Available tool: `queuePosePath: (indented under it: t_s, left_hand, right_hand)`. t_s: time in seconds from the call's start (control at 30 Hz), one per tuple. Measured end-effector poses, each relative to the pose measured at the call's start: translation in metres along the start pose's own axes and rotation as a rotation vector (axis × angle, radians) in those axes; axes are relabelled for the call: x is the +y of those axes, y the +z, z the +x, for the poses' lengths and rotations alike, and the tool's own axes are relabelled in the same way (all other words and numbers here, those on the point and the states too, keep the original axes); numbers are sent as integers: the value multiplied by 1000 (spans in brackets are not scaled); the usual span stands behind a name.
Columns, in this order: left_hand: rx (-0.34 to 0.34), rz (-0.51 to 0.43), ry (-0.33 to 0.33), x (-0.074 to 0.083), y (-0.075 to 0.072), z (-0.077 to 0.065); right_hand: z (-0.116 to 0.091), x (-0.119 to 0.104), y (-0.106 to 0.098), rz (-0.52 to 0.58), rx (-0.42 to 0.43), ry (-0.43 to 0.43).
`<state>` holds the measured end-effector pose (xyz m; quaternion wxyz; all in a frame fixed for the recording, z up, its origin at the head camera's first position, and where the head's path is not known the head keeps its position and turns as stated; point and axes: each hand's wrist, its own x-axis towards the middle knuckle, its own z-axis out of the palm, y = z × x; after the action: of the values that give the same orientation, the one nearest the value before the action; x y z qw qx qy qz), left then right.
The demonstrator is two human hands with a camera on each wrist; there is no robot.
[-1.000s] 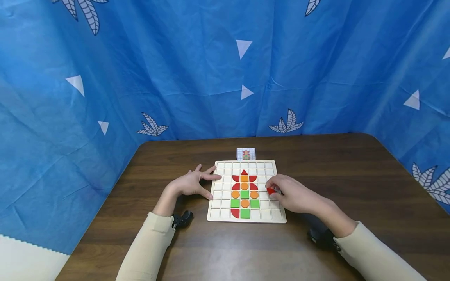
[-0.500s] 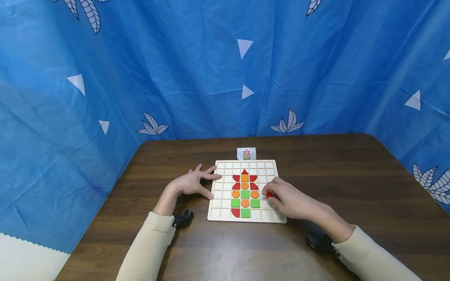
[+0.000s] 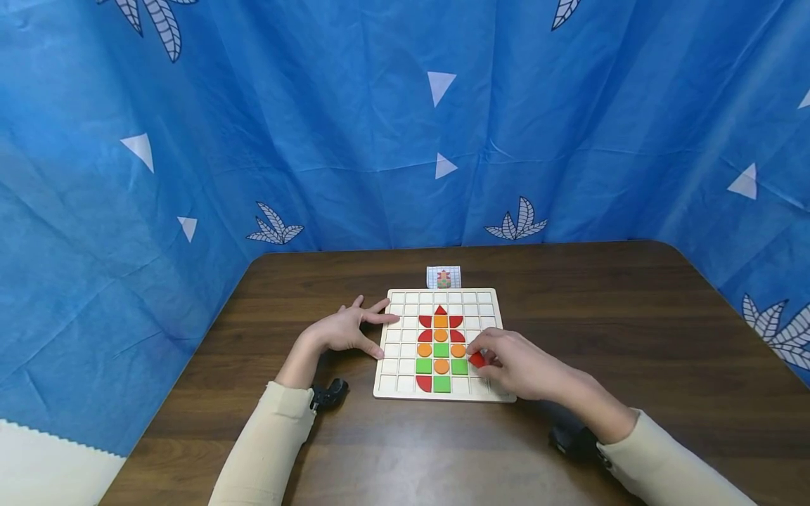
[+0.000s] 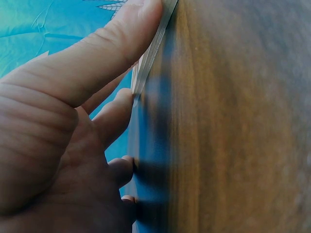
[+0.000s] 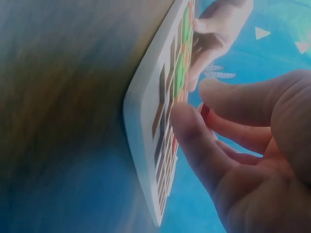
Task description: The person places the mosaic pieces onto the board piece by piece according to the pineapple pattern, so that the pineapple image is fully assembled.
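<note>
In the head view, my right hand (image 3: 519, 362) pinches a small flat red piece (image 3: 477, 360) between thumb and fingers, over the right part of a white gridded board (image 3: 389, 384). The right wrist view shows the red piece (image 5: 205, 114) edge-on between the fingertips, its outline partly hidden. My left hand (image 3: 342, 330) lies spread at the board's left side, thumb and a finger resting on its edge. Set in the middle of the grid are green squares such as one green square (image 3: 441, 384), several orange circles, an orange square (image 3: 439, 321) and red curved pieces, topped by a red triangle (image 3: 440, 310).
Behind the board lies a small card (image 3: 444, 277) printed with a grid and a coloured figure. A brown wooden table (image 3: 392, 450) carries everything. Black wrist devices, one a left device (image 3: 329, 395), sit under the cuffs. A blue curtain (image 3: 380, 126) hangs behind the table.
My right hand has moved left and toward me over the board with the red piece, which now appears beside the right-hand green square. The left hand stays in place.
</note>
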<state>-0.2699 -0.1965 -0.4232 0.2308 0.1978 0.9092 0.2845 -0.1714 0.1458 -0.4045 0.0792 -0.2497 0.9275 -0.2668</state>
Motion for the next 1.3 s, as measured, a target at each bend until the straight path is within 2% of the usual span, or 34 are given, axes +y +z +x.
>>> queuePosePath:
  t_s: [0.2, 0.47, 0.7, 0.87, 1.3]
  left_hand:
    - [-5, -2, 5, 0, -1, 0]
    - [-11, 5, 18, 3, -3, 0]
    - [-14, 7, 15, 4, -3, -2]
    - [-17, 11, 20, 2, -2, -1]
    - [-14, -2, 18, 2, -2, -1]
  right_hand:
    - [-2, -11, 8, -6, 3, -14]
    - [-3, -20, 21, -96, 22, -86]
    - [-2, -26, 28, -116, 27, -92]
    - [0, -25, 30, -117, 32, -93]
    - [0, -24, 27, -130, -18, -133]
